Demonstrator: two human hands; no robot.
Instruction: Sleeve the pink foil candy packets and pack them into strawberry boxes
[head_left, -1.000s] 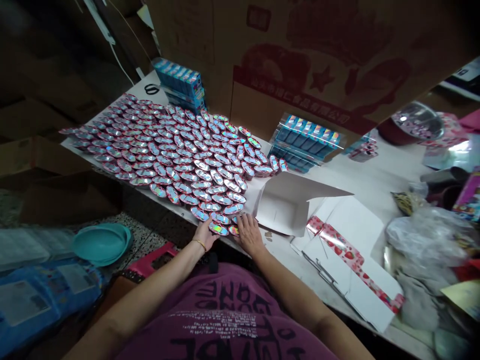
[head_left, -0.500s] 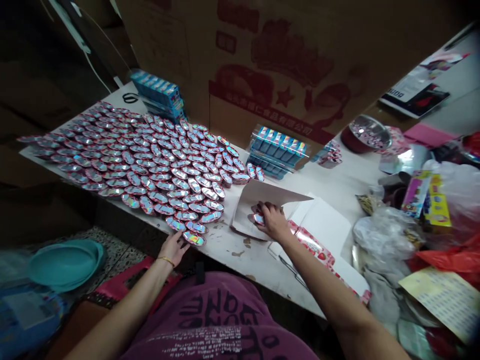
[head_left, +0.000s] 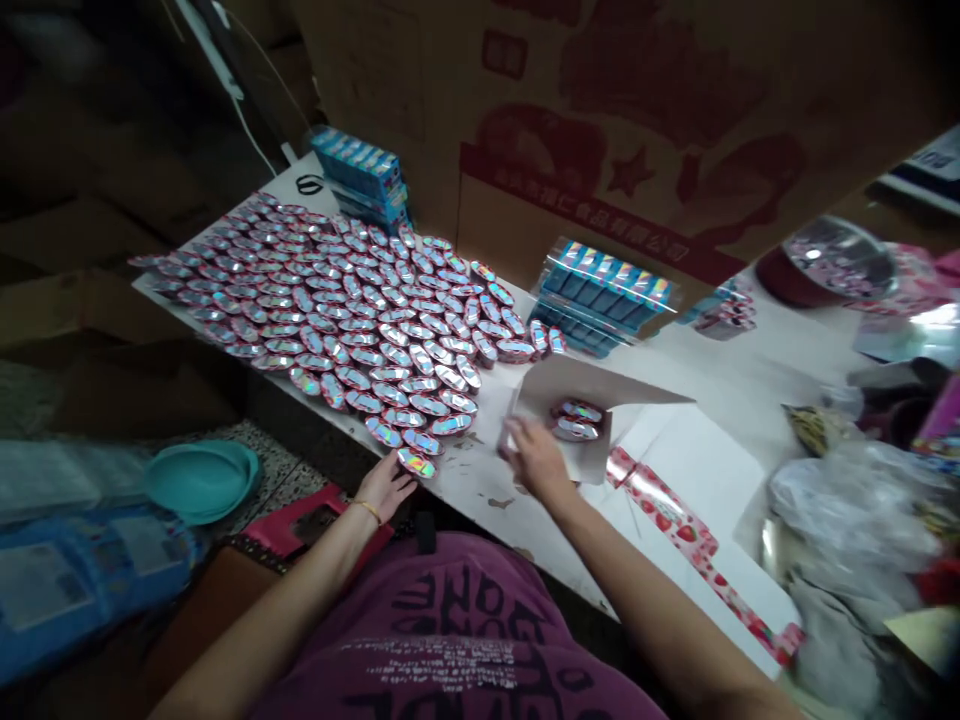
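Many small oval, shiny silver packs with red edges [head_left: 390, 373] stand in rows across the white table [head_left: 480, 490]. My left hand [head_left: 385, 487] lies at the table's front edge, fingers apart, fingertips against the nearest oval pack [head_left: 416, 462]. To the right sits a carton [head_left: 559, 380] with raised flaps and a pale inside. Two oval packs [head_left: 577, 420] lie side by side in it. Over the carton's left edge is my right hand [head_left: 538, 458]; its fingertips are smeared by motion, so any hold is unclear.
Behind the table stands a big printed cardboard box [head_left: 555, 200]. Clear-wrapped blue packs [head_left: 600, 290] and a blue stack [head_left: 364, 175] stand before it. A metal bowl [head_left: 832, 262], plastic bags [head_left: 847, 500] and a strawberry-print flap [head_left: 675, 525] are at right. Teal basins [head_left: 199, 480] sit lower left.
My right hand has left the oval packs in the carton and moved left to its edge. My left hand stays by the nearest oval pack. The whole view has shifted.
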